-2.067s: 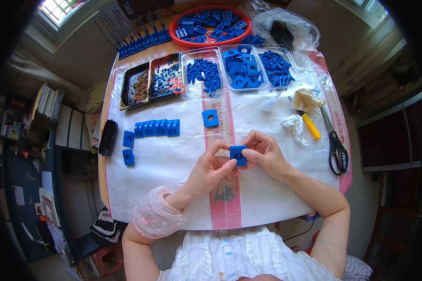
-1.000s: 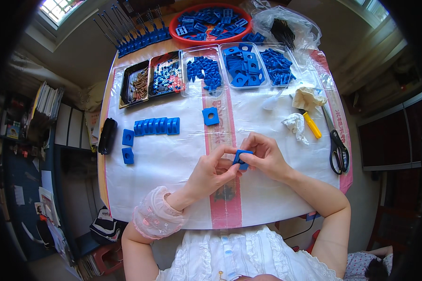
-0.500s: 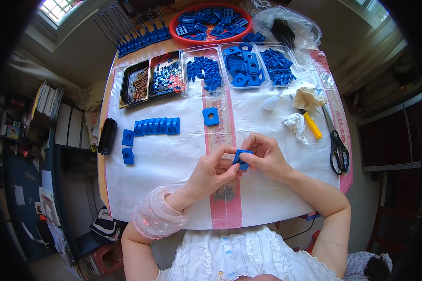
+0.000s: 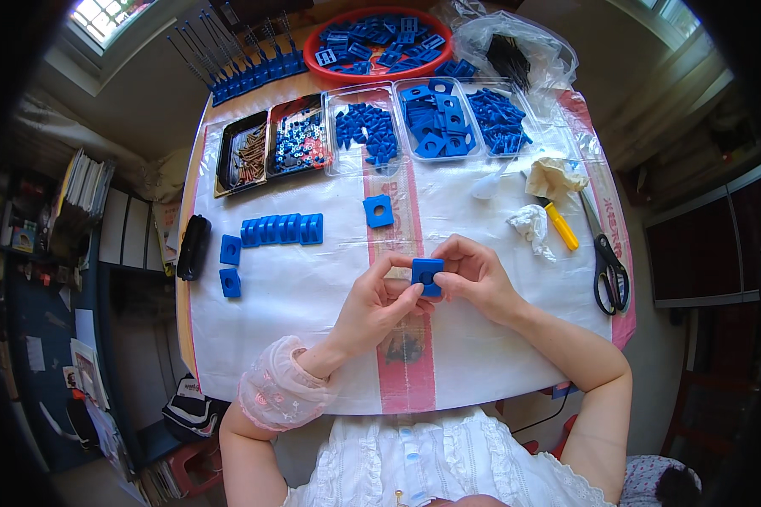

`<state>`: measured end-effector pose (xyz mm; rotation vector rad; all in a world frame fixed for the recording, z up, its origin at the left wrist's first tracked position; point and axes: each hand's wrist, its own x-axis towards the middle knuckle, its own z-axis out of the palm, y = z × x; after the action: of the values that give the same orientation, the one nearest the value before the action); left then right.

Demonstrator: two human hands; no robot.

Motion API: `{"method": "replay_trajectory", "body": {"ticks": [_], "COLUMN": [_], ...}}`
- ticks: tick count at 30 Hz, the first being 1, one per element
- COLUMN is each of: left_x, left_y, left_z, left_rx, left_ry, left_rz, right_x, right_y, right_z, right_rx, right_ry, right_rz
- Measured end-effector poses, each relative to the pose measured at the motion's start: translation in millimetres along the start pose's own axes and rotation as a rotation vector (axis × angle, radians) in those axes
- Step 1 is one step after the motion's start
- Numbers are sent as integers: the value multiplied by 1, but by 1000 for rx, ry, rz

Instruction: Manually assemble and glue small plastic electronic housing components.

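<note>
Between my two hands is a small blue plastic square piece with a round hole (image 4: 427, 270), raised a little above the white sheet. My left hand (image 4: 379, 291) pinches its left and lower side with thumb and fingers. From the right, my right hand (image 4: 473, 277) grips it, thumb near its lower right corner. Beyond the hands a like blue square with a hole (image 4: 379, 211) lies flat. Off to the left stands a row of blue pieces (image 4: 281, 229), with two single blue squares (image 4: 230, 249) beside it. The fingers behind the held piece are partly hidden.
Along the back are black trays of screws (image 4: 251, 150) and nuts (image 4: 299, 135), clear boxes of blue parts (image 4: 366, 131), and a red basin (image 4: 380, 74). Scissors (image 4: 610, 275), a yellow-handled tool (image 4: 562, 226) and crumpled tissue (image 4: 530, 230) lie right. A black case (image 4: 194, 247) sits left.
The blue piece has turned so that its broad face with the hole shows more upright. My right thumb has shifted down toward its lower corner. Both hands still hold it.
</note>
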<state>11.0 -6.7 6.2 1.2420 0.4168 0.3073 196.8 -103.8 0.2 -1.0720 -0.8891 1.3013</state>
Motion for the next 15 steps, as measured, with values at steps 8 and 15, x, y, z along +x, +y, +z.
{"method": "replay_trajectory", "body": {"ticks": [8, 15], "left_x": [0, 0], "left_y": [-1, -2], "left_z": [-2, -2], "left_rx": [-72, -88], "left_ry": [-14, -4], "left_rz": [-3, -17], "right_x": [-1, -2], "right_y": [1, 0], "right_z": [-1, 0], "right_rx": [36, 32], "right_ry": [-7, -24], "right_rz": [25, 20]}}
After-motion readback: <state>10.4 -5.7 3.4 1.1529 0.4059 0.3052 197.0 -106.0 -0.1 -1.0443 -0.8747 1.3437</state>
